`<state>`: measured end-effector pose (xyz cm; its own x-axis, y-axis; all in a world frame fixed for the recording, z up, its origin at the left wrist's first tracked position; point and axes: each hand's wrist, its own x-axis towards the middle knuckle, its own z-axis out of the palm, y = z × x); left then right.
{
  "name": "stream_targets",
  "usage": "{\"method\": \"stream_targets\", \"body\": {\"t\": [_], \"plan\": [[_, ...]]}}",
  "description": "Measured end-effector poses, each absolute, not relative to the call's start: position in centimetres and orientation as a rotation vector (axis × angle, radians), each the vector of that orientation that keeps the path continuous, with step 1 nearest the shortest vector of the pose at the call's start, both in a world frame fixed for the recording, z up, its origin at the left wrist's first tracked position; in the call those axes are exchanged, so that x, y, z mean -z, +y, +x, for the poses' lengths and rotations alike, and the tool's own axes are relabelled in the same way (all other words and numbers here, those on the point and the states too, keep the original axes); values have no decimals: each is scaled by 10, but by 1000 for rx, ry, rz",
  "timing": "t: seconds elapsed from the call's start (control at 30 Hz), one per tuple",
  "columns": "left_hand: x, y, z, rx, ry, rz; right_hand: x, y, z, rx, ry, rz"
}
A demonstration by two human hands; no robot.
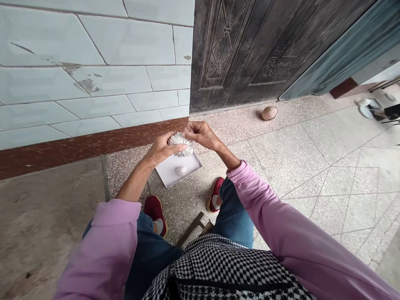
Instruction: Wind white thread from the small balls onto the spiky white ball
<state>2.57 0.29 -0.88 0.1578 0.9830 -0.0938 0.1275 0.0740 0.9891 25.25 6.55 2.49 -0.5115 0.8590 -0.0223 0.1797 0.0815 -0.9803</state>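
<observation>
My left hand (163,150) is closed round a white pompom-like flower (180,141) made of many thin strips, its thumb lying across the front. At the flower's upper right edge is my right hand (201,134), its fingers curled in a pinch and the thumb touching the strips; what lies between the fingertips is too small to make out. Beneath both hands, a shallow white tray (168,178) sits on the floor. A smaller crumpled white piece (181,170) lies in it.
White wall tiles (93,83) and a dark carved door (237,50) stand ahead. A round tan object (269,113) lies by the doorsill. My red shoes (155,210) flank the tray, and part of a wooden seat (191,228) shows between my legs.
</observation>
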Motion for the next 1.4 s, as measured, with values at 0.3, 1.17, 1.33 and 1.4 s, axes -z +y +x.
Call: {"method": "stream_targets", "body": {"t": [0.3,1.17,1.33,1.4], "plan": [[0,-4,29,-1013,880,1071,0,84,246,-1478,-1620,-953],[11,14,-2,-1125,1338,1289,-15,49,241,-1491,-1867,-954],[6,8,3,-914,1200,1318,-28,59,251,-1453,-1770,-1009],[5,7,5,-858,1130,1331,-29,61,253,-1454,-1765,-1017]]}}
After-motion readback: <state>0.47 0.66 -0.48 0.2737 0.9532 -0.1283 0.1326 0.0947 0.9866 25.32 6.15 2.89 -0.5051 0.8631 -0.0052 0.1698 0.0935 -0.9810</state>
